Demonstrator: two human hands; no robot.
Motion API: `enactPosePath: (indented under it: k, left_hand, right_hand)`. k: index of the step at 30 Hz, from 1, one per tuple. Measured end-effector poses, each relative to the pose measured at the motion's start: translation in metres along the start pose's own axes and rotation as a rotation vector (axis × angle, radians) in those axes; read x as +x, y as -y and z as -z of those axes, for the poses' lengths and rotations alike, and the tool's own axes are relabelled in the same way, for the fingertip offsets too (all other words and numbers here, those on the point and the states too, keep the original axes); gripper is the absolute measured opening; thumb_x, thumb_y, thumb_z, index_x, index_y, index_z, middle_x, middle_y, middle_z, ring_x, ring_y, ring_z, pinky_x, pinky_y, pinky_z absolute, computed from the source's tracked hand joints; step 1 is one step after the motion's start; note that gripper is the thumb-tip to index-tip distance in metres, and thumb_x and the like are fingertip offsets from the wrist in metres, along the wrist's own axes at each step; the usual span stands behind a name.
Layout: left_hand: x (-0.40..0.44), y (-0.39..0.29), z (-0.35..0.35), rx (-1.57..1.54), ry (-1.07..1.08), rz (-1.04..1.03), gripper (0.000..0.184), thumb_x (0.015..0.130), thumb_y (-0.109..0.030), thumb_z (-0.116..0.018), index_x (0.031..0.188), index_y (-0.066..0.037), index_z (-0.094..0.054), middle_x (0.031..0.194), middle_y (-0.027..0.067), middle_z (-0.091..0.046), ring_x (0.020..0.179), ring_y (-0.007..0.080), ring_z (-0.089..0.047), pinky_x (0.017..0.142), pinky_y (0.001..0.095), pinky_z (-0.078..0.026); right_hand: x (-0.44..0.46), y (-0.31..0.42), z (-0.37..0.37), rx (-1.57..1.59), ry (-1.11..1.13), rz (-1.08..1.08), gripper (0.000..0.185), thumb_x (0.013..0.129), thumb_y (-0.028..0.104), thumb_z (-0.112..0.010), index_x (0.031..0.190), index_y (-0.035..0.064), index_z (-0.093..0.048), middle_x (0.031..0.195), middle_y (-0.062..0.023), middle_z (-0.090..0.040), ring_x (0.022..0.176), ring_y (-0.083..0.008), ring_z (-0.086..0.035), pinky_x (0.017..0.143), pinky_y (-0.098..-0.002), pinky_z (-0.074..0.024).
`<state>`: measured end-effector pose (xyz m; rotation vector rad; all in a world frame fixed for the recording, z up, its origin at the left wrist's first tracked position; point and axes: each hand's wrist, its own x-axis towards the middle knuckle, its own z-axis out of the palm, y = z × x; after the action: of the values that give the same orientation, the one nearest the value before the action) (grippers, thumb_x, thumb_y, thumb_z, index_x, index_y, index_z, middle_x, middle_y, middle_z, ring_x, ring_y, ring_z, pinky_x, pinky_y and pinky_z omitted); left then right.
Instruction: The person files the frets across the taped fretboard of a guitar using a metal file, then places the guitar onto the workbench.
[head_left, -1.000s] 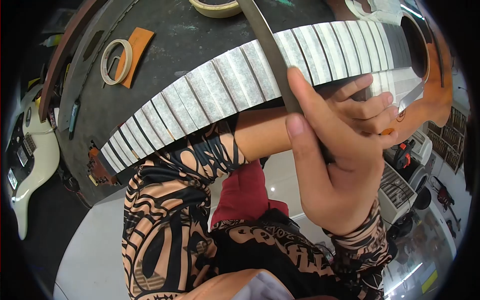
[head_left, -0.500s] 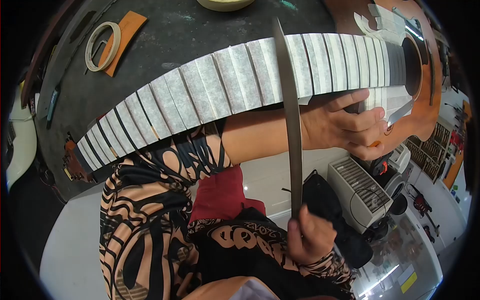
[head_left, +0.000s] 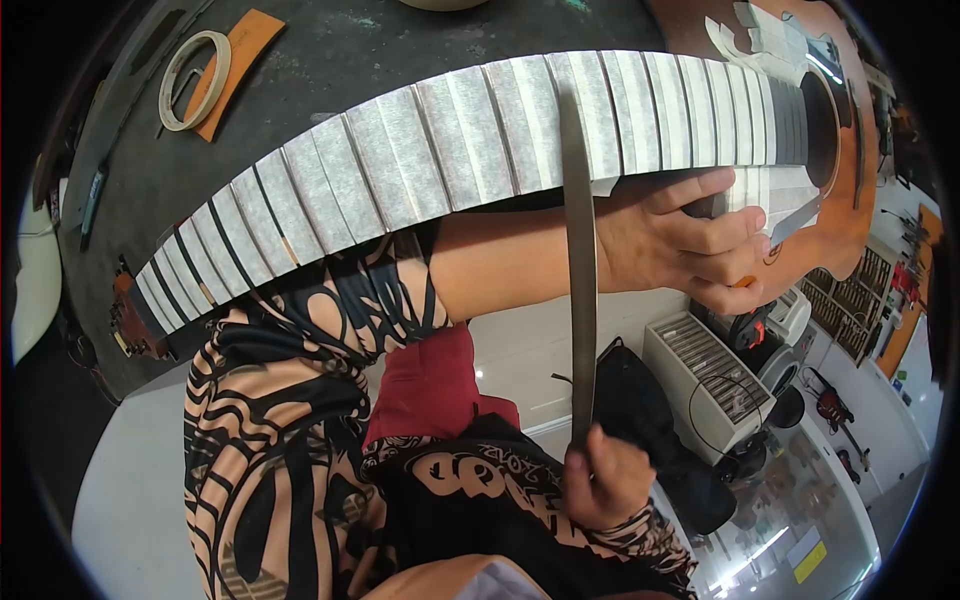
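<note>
A guitar neck (head_left: 385, 165) runs across the view, its fretboard covered in strips of whitish masking tape with thin fret lines between them. My right hand (head_left: 608, 478) is closed round the near end of a long flat metal file (head_left: 580, 270). The file's far end lies over the taped fretboard, nearly in line with the frets. My left hand (head_left: 695, 240) rests with fingers spread against the guitar body (head_left: 850, 220), beside the neck's end; its forearm passes under the file. Near the fingertips is a shiny pointed metal piece (head_left: 797, 222). The headstock (head_left: 135, 320) is at the left.
A roll of masking tape (head_left: 222, 85) and an orange-brown strip (head_left: 240, 65) lie on the dark bench (head_left: 330, 70). A blue pen-like tool (head_left: 93, 208) is at the left. Below the guitar are a white slotted unit (head_left: 710, 380) and a black bag (head_left: 640, 400).
My right hand has drawn the file back toward me, so its tip has moved from beyond the fretboard's far edge onto the tape. The whole view has shifted slightly. My left hand stays put.
</note>
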<state>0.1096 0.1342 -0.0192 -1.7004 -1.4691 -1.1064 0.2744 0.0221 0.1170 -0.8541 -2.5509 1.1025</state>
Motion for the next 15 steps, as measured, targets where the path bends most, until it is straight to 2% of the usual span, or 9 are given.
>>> enactPosePath:
  k: [4, 6, 7, 8, 10, 11, 12, 14, 15]
  left_hand:
    - [-0.001, -0.001, 0.000, 0.035, -0.005, -0.008, 0.043, 0.085, -0.031, -0.062, 0.120, -0.036, -0.037, 0.125, -0.0094, -0.043, 0.128, 0.0134, -0.037, 0.113, 0.0509, -0.027]
    - [0.000, 0.000, 0.000, 0.031, -0.006, -0.001, 0.044, 0.085, -0.032, -0.061, 0.120, -0.037, -0.036, 0.125, -0.0093, -0.043, 0.128, 0.0132, -0.036, 0.113, 0.0510, -0.026]
    - [0.000, 0.001, 0.001, 0.031, -0.003, -0.002, 0.044, 0.085, -0.032, -0.061, 0.120, -0.037, -0.036, 0.125, -0.0093, -0.043, 0.128, 0.0132, -0.036, 0.113, 0.0510, -0.026]
    - [0.000, 0.003, 0.001, 0.042, 0.004, -0.024, 0.044, 0.085, -0.032, -0.061, 0.121, -0.037, -0.036, 0.126, -0.0093, -0.042, 0.129, 0.0132, -0.036, 0.114, 0.0512, -0.025]
    - [-0.001, 0.005, 0.000, 0.049, 0.009, -0.050, 0.045, 0.085, -0.032, -0.061, 0.122, -0.037, -0.035, 0.126, -0.0092, -0.042, 0.129, 0.0132, -0.036, 0.114, 0.0514, -0.025]
    - [-0.002, 0.004, -0.002, 0.037, 0.005, -0.048, 0.045, 0.085, -0.032, -0.061, 0.122, -0.037, -0.035, 0.126, -0.0093, -0.042, 0.129, 0.0133, -0.036, 0.114, 0.0514, -0.025]
    - [-0.003, 0.005, -0.003, 0.029, -0.003, -0.049, 0.046, 0.085, -0.031, -0.061, 0.122, -0.037, -0.035, 0.126, -0.0093, -0.042, 0.129, 0.0133, -0.036, 0.114, 0.0515, -0.025]
    - [-0.004, 0.002, -0.004, 0.011, -0.019, -0.034, 0.046, 0.085, -0.031, -0.061, 0.123, -0.037, -0.035, 0.126, -0.0093, -0.042, 0.129, 0.0134, -0.036, 0.114, 0.0516, -0.024]
    - [-0.003, 0.001, -0.006, 0.007, -0.032, -0.028, 0.047, 0.085, -0.031, -0.061, 0.123, -0.037, -0.035, 0.127, -0.0093, -0.042, 0.129, 0.0134, -0.036, 0.114, 0.0517, -0.024]
  right_hand:
    - [-0.005, 0.000, 0.000, 0.007, 0.008, -0.013, 0.049, 0.071, -0.007, -0.071, 0.119, -0.0023, -0.060, 0.066, -0.0081, -0.061, 0.051, -0.0206, -0.058, 0.048, -0.0298, -0.0471]
    - [0.043, 0.004, -0.003, -0.001, 0.001, 0.021, 0.051, 0.072, -0.006, -0.072, 0.121, -0.0037, -0.059, 0.060, -0.0062, -0.057, 0.047, -0.0176, -0.057, 0.045, -0.0280, -0.0445]
    - [0.072, 0.019, 0.006, -0.007, 0.114, -0.131, 0.046, 0.078, -0.003, -0.065, 0.124, -0.0047, -0.059, 0.073, -0.0184, -0.067, 0.064, -0.0250, -0.070, 0.060, -0.0288, -0.0522]
    - [0.107, 0.026, 0.008, -0.112, 0.158, -0.122, 0.044, 0.083, -0.001, -0.063, 0.127, -0.0027, -0.058, 0.070, -0.0111, -0.066, 0.060, -0.0163, -0.066, 0.059, -0.0246, -0.0490]
    - [0.158, 0.030, 0.001, -0.012, 0.074, -0.143, 0.043, 0.087, 0.001, -0.061, 0.129, 0.0001, -0.058, 0.066, -0.0031, -0.061, 0.056, -0.0063, -0.056, 0.056, -0.0216, -0.0439]
    - [0.162, 0.025, 0.000, -0.012, 0.072, -0.150, 0.043, 0.087, 0.001, -0.061, 0.129, 0.0001, -0.058, 0.066, -0.0031, -0.061, 0.056, -0.0063, -0.056, 0.056, -0.0216, -0.0439]
    - [0.164, 0.021, -0.002, 0.014, 0.022, -0.059, 0.042, 0.088, 0.001, -0.061, 0.130, 0.0009, -0.058, 0.065, -0.0007, -0.058, 0.056, -0.0043, -0.050, 0.055, -0.0207, -0.0413]
    - [0.152, 0.020, 0.002, 0.033, 0.050, -0.079, 0.042, 0.087, 0.001, -0.060, 0.129, 0.0005, -0.058, 0.065, -0.0003, -0.058, 0.054, -0.0038, -0.050, 0.054, -0.0204, -0.0412]
    - [0.133, 0.024, 0.009, 0.024, 0.119, -0.182, 0.042, 0.086, 0.001, -0.061, 0.128, -0.0007, -0.058, 0.065, -0.0024, -0.060, 0.053, -0.0055, -0.054, 0.055, -0.0209, -0.0437]
